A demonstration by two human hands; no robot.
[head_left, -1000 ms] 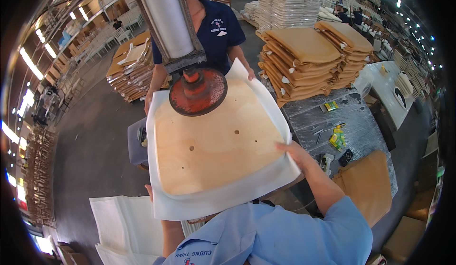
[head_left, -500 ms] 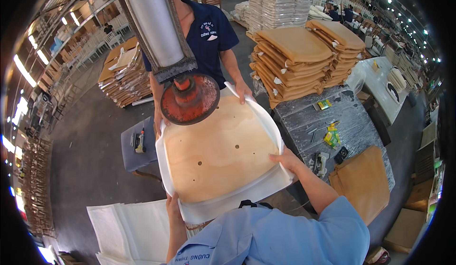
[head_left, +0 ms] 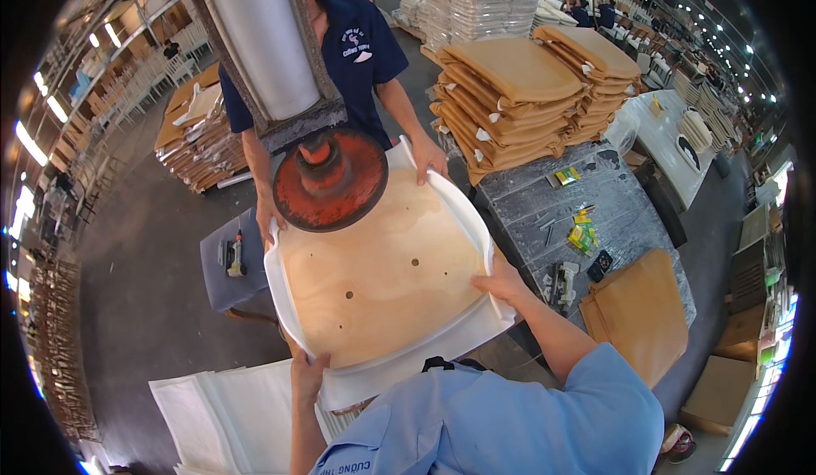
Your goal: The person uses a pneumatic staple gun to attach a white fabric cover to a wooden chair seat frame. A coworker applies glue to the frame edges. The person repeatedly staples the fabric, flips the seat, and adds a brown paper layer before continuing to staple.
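Note:
In front of me lies a plywood seat panel (head_left: pixel 382 279) with several small holes, set on white padding (head_left: pixel 374 381) that curls up around its edges. My left hand (head_left: pixel 308 375) grips the near left corner, thumb over the padding's edge. On the right side, my right hand (head_left: pixel 501 284) grips padding and panel with the thumb on top of the wood. A co-worker's two hands hold the far corners, one at the far right (head_left: pixel 429 160) and one at the far left (head_left: pixel 268 216). Above the far left part hangs a round red press disc (head_left: pixel 331 182), covering some of the panel.
A grey press column (head_left: pixel 263 41) stands over the disc. On the right, a plastic-wrapped table (head_left: pixel 535 211) bears tan covers (head_left: pixel 510 75), a stapler (head_left: pixel 563 284) and small boxes. Another staple gun (head_left: pixel 234 255) lies on a blue-grey seat at left; white sheets (head_left: pixel 221 415) lie lower left.
My left hand has shifted its grip at the near left corner, its thumb now over the edge. The red disc sits slightly lower against the column. The whole view has shifted a little.

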